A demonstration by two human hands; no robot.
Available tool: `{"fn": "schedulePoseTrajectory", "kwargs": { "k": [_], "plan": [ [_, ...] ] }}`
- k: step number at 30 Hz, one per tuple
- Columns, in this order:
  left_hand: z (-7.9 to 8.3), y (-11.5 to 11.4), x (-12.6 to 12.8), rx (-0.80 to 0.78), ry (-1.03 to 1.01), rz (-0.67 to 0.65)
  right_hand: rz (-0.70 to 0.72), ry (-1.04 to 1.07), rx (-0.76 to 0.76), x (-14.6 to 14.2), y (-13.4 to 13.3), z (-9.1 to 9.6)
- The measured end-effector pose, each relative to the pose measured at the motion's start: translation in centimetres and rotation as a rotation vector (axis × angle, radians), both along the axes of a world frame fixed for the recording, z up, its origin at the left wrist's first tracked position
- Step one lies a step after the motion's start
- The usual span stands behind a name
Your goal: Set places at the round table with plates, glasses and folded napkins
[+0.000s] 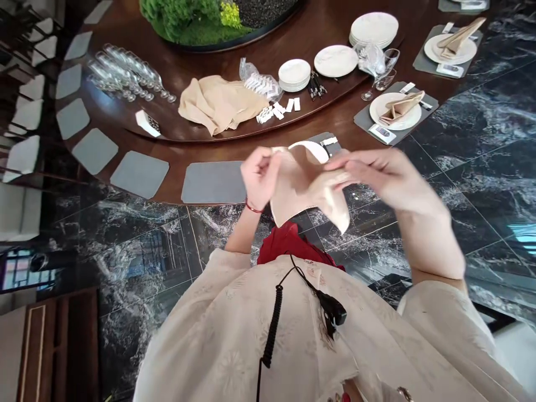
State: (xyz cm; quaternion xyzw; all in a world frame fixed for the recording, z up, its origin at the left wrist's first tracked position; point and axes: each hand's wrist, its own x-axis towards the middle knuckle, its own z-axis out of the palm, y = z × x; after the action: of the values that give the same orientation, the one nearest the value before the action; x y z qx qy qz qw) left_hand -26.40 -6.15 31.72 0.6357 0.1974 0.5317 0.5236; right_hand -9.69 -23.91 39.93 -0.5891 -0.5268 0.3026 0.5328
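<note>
A beige cloth napkin (293,192) hangs between my hands, in front of the table edge. My left hand (260,174), with a red cord at the wrist, is closed on its upper left corner. My right hand (372,170) pinches a gathered fold on the right; it is slightly blurred. Behind the napkin, a white plate (309,148) on a grey placemat shows only in part. Farther right, a napkin folded to a point (401,107) lies on another plate (379,106).
On the raised round centre of the table lie heaped beige napkins (221,103), stacked plates (294,74), small white pieces (278,110) and several wine glasses (129,72). Bare grey placemats (140,173) line the left edge. Stemmed glasses (385,78) stand near the right setting.
</note>
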Motion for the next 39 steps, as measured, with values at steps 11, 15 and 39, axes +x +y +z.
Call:
{"fn": "schedulePoseTrajectory", "kwargs": {
  "k": [11, 15, 39],
  "plan": [
    [-0.7, -0.4, -7.4, -0.163, -0.104, 0.079, -0.376, -0.185, 0.205, -13.8, 11.2, -5.2],
    [-0.5, 2.7, -11.6, -0.179, -0.106, 0.075, -0.382, -0.182, 0.174, -18.4, 15.0, -5.0],
    [0.4, 20.4, -31.1, 0.145, -0.018, 0.382, -0.107, -0.337, 0.157, -18.9, 22.9, -2.8]
  ]
}}
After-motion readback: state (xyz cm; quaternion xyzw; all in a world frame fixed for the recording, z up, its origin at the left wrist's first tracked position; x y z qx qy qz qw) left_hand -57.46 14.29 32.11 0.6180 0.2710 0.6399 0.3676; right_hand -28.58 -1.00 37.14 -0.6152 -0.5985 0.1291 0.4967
